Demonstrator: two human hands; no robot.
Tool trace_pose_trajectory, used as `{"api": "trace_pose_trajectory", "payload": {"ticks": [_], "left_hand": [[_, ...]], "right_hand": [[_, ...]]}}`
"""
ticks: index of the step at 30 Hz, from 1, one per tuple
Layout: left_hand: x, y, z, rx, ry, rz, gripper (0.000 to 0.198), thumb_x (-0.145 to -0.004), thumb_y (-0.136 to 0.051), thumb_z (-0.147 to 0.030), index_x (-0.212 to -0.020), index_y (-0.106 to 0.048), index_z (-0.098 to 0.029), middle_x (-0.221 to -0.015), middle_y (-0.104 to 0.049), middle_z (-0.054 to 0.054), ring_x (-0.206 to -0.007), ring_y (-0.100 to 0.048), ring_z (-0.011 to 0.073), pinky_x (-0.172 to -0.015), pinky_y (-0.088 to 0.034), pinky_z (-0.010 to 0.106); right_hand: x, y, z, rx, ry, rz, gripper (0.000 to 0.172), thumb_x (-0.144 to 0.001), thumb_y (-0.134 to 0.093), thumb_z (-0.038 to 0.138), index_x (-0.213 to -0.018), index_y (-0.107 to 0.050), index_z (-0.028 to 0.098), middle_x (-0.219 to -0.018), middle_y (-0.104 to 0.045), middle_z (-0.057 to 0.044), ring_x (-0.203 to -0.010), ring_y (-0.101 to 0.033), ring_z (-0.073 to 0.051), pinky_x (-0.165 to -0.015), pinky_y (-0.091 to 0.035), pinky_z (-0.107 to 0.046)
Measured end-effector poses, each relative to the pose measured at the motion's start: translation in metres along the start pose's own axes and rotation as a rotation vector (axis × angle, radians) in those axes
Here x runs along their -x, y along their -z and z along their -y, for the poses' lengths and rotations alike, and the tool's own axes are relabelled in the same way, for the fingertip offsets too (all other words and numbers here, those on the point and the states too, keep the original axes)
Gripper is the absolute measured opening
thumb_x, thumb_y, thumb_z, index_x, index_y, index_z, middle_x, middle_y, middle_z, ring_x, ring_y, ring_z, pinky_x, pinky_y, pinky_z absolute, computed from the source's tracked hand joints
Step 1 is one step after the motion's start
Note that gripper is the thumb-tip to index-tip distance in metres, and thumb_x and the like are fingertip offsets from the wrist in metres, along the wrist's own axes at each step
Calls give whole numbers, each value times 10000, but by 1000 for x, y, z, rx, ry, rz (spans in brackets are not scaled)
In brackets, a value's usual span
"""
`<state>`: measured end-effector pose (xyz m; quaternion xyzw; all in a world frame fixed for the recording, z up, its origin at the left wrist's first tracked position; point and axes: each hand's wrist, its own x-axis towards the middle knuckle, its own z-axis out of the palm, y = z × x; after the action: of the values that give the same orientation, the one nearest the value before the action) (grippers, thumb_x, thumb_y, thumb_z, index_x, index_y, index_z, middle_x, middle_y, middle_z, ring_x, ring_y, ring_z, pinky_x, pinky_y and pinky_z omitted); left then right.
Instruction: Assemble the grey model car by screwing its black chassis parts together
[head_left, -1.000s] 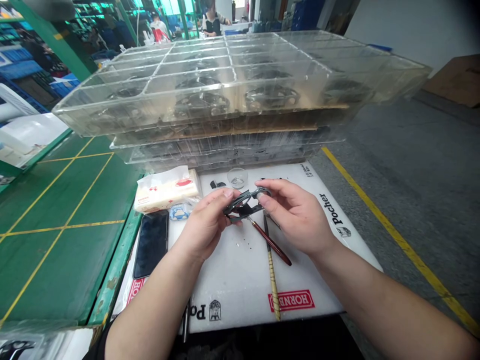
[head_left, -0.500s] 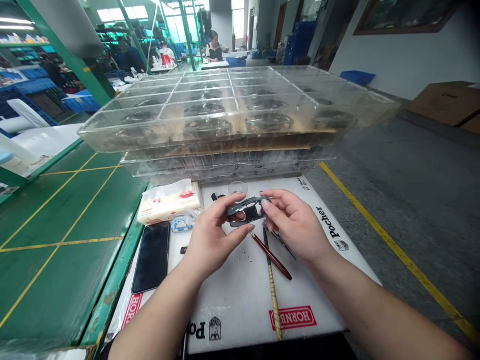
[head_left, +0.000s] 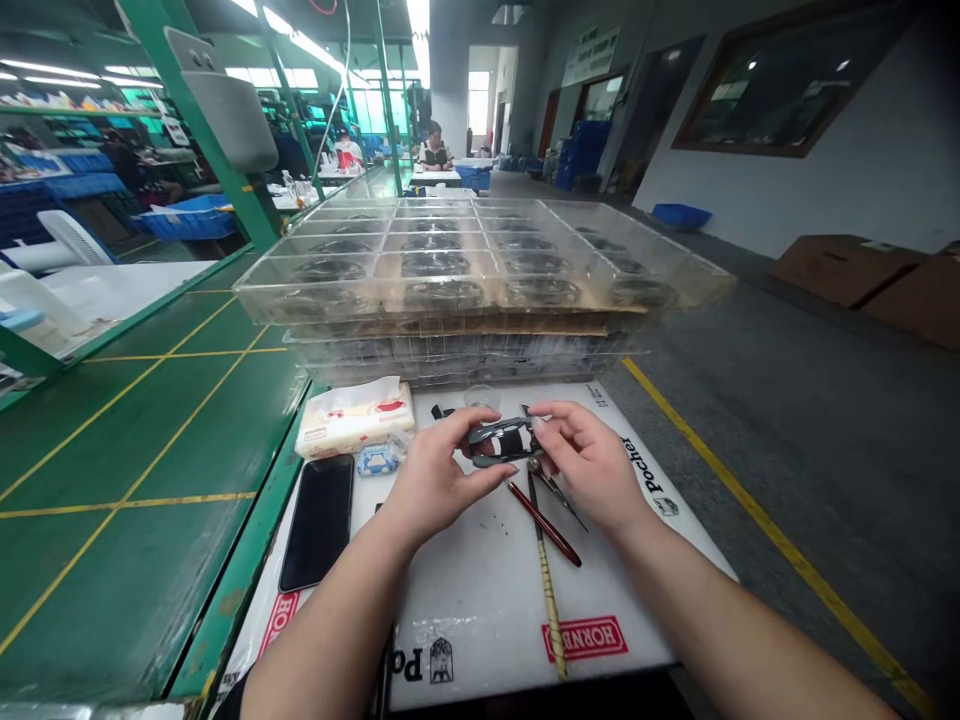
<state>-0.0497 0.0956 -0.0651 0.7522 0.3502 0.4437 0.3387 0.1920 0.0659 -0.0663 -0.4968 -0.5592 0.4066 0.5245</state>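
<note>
A small dark grey model car body (head_left: 507,440) with open window gaps is held up above the white foam board (head_left: 480,600). My left hand (head_left: 439,475) is closed on its left end, thumb below and fingers above. At the other end, my right hand (head_left: 592,455) pinches the body between thumb and fingertips; whether a small part is also in that pinch I cannot tell. Below the hands lie a dark red pen-like tool (head_left: 551,530), a stick with a yellow banded handle (head_left: 553,605) and a thin pointed metal tool (head_left: 562,495). Tiny dark specks dot the board.
Stacked clear plastic trays (head_left: 480,290) with round dark pieces stand behind the board. On the left are a tissue pack (head_left: 356,415), a small blue-and-white packet (head_left: 379,459) and a black phone (head_left: 316,522). A green table (head_left: 150,430) adjoins. A person (head_left: 435,150) sits far off.
The view has tilted up, so the trays appear lower and smaller. The car body is turned slightly between my hands, with pale patches now showing in its openings. Both hands keep their hold.
</note>
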Motion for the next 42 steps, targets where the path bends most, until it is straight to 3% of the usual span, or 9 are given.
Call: {"api": "trace_pose_trajectory", "payload": {"ticks": [9,14,19,26,32,37,39,42], "left_hand": [[0,0,-1,-11,16,4,573,-908,-1066,-379,-1413,-828,-250,-1041,-872,51,-898,-820,246,-870,-652,377],[2,-2,-1,-6,0,14,516,-925,-1059,-378,-1376,-844,-251,-1135,-884,77,-887,-815,230,-919,-670,389],[5,-4,4,-15,17,-15,612,-924,-1065,-384,-1468,-807,-272,-1092,-865,58,-882,-821,221,-877,-678,364],[5,-4,5,-29,-26,-10,480,-952,-1045,-337,-1388,-857,-276,-1160,-886,53,-876,-814,194,-979,-700,392],[7,-9,6,178,162,4,599,-905,-1072,-356,-1443,-822,-275,-1219,-850,72,-985,-821,220,-976,-682,383],[7,-15,6,435,360,20,621,-935,-1043,-417,-1464,-785,-218,-1089,-814,64,-1010,-824,242,-961,-698,391],[8,-16,7,321,336,-16,611,-940,-1035,-386,-1480,-797,-228,-1095,-823,65,-980,-823,237,-929,-698,378],[10,-17,9,-26,156,-81,581,-979,-1010,-326,-1520,-810,-264,-1130,-866,68,-950,-836,236,-912,-708,371]], "right_hand": [[4,0,2,10,27,-21,484,-1088,-830,675,-1265,-804,226,-724,-634,42,-623,-625,-185,-617,-530,-337],[5,2,5,3,25,-15,465,-1094,-828,653,-1274,-809,225,-725,-628,39,-631,-621,-187,-620,-538,-335],[4,2,8,-5,11,3,409,-1116,-803,600,-1274,-813,223,-723,-644,35,-629,-609,-180,-611,-516,-327],[4,2,7,-20,4,1,370,-1117,-795,567,-1261,-828,228,-713,-645,34,-631,-598,-182,-614,-494,-329],[2,2,3,6,17,-19,347,-1139,-756,538,-1271,-853,232,-758,-718,6,-646,-633,-193,-626,-519,-338],[1,2,-1,184,158,-66,282,-1153,-725,466,-1278,-887,271,-1101,-898,-74,-909,-812,-258,-838,-624,-399],[1,2,-2,254,165,-56,322,-1158,-707,476,-1339,-875,270,-1148,-906,-82,-917,-824,-267,-866,-629,-416],[-2,3,0,346,76,-19,457,-1176,-636,583,-1406,-846,249,-991,-876,-74,-834,-798,-279,-848,-610,-437]]}}
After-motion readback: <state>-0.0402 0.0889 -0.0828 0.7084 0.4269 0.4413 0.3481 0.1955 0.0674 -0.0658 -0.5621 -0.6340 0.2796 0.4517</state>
